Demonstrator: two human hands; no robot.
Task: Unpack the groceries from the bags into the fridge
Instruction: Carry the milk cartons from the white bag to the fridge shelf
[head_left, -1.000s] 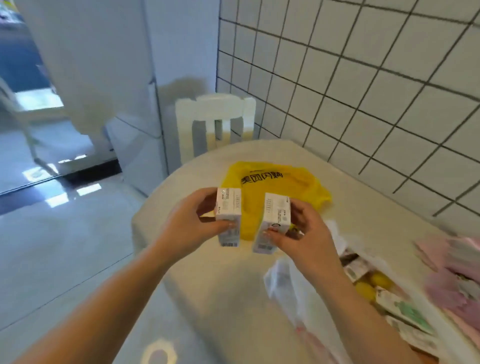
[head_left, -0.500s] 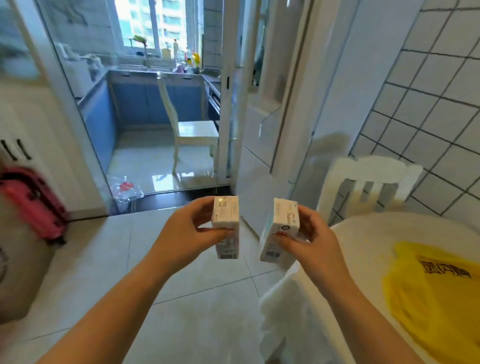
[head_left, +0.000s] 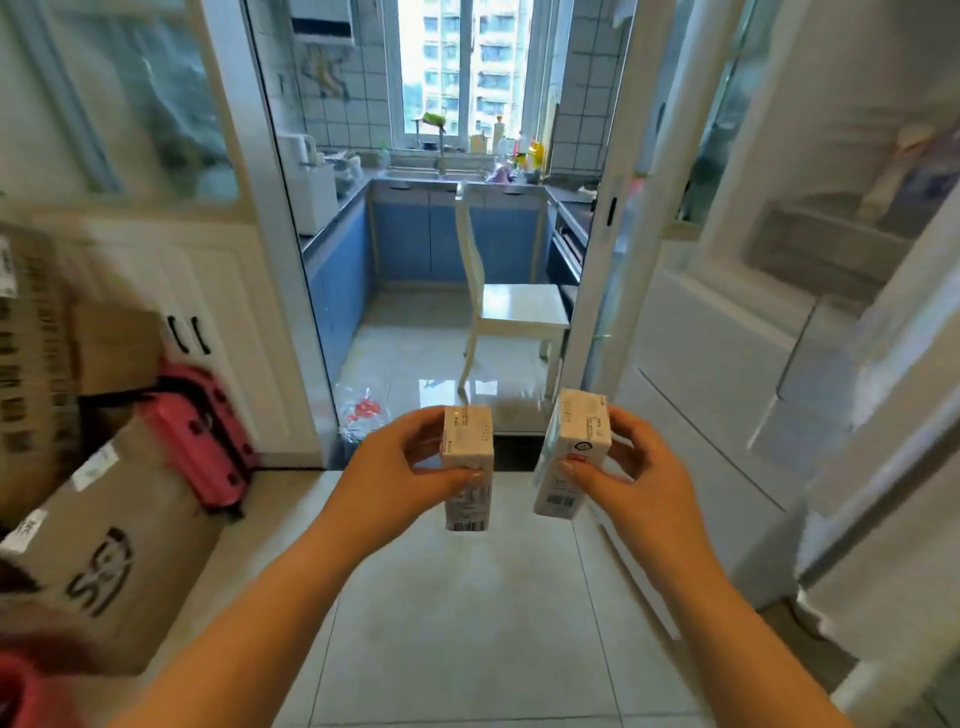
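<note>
I hold two small white cartons upright in front of me, above the tiled floor. My left hand grips the left carton with thumb across its front. My right hand grips the right carton, which leans slightly to the left. The white fridge stands at the right with its door swung open toward me; door shelves with blurred items show in the upper right. No grocery bags are in view.
Cardboard boxes and a pink suitcase stand along the left wall by white cabinets. Straight ahead a doorway opens into a blue kitchen with a white chair. A plastic bag lies at the threshold.
My view has swung left, away from the table and yellow bag, toward the kitchen doorway and the fridge. Both hands keep their cartons, held in much the same pose.
</note>
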